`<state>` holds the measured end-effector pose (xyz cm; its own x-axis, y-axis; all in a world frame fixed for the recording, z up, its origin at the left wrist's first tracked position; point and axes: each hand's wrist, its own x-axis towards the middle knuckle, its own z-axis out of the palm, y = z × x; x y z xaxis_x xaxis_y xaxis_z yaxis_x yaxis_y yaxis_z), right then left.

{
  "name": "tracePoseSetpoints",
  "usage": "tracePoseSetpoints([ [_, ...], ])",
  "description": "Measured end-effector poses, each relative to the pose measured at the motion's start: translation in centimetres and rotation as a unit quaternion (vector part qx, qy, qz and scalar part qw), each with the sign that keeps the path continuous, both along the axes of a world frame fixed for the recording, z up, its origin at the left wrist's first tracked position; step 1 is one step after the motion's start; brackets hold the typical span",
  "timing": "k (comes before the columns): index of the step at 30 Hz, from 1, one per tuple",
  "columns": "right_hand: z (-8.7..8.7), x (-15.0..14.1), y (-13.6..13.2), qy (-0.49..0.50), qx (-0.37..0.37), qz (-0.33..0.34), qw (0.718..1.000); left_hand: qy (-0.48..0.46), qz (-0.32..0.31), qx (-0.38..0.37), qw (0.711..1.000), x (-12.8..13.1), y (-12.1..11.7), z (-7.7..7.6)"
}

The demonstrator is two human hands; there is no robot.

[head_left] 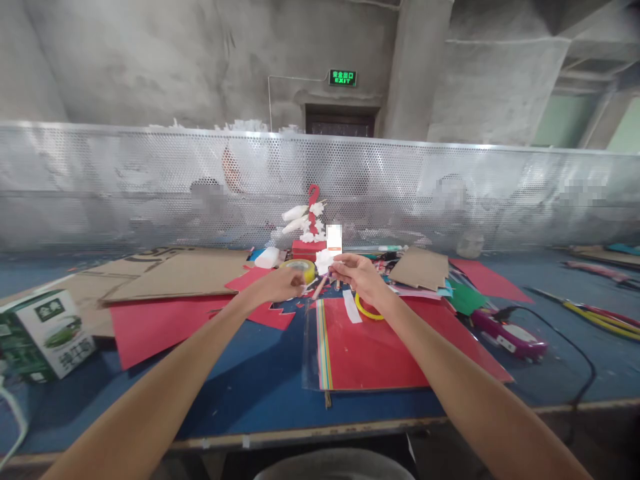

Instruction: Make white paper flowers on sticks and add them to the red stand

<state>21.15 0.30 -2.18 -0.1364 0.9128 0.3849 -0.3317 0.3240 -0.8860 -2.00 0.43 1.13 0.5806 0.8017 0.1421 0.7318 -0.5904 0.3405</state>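
My right hand (361, 273) is closed in a pinch on a ruffled white paper flower (324, 261), held over the middle of the table. To its left my left hand (280, 283) has its fingers curled together; whatever small thing may be between them cannot be made out. Just behind the left hand lies a roll of yellowish tape (306, 268). A yellow ring (369, 312) and a white paper strip (352, 307) rest below my right hand. Beyond the flower stand a lit phone (335, 236) and a red upright piece (314, 207) bearing white flowers.
Red paper sheets in a clear sleeve (390, 353) cover the front centre. Cardboard (185, 273) and a milk carton (60, 333) are at left. A purple device (510, 333) with a black cable and yellow-handled pliers (595, 317) lie right. A perforated metal screen (400, 187) closes the back.
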Motion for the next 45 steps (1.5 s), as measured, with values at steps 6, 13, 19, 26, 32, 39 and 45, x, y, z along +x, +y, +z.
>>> tracePoseSetpoints([
  [6,0.3,-0.6,-0.7,-0.145,0.102,-0.058,0.982,-0.079,-0.033,-0.036,0.996,0.8,0.7,-1.0],
  [13,1.3,-1.5,-2.4,-0.188,0.125,-0.034,0.973,-0.157,-0.027,-0.046,0.986,1.2,1.6,-1.6],
  [19,1.2,-1.6,-2.5,-0.171,0.114,-0.028,0.978,-0.225,-0.004,-0.090,0.970,1.7,1.0,-1.2],
  [26,0.9,-1.4,-1.9,-0.181,0.116,-0.066,0.974,-0.309,-0.016,-0.137,0.941,2.4,-0.5,-0.4],
  [32,1.0,-1.2,-1.8,-0.191,0.109,-0.080,0.972,-0.346,-0.031,-0.153,0.925,2.5,-0.5,-0.8],
  [39,0.0,-0.6,-0.5,-0.086,0.038,0.000,0.996,-0.344,-0.088,-0.159,0.921,2.4,-1.0,-0.2],
  [45,0.2,-0.2,-0.5,0.033,-0.003,0.085,0.996,-0.358,-0.182,-0.113,0.909,2.4,-1.4,-0.1],
])
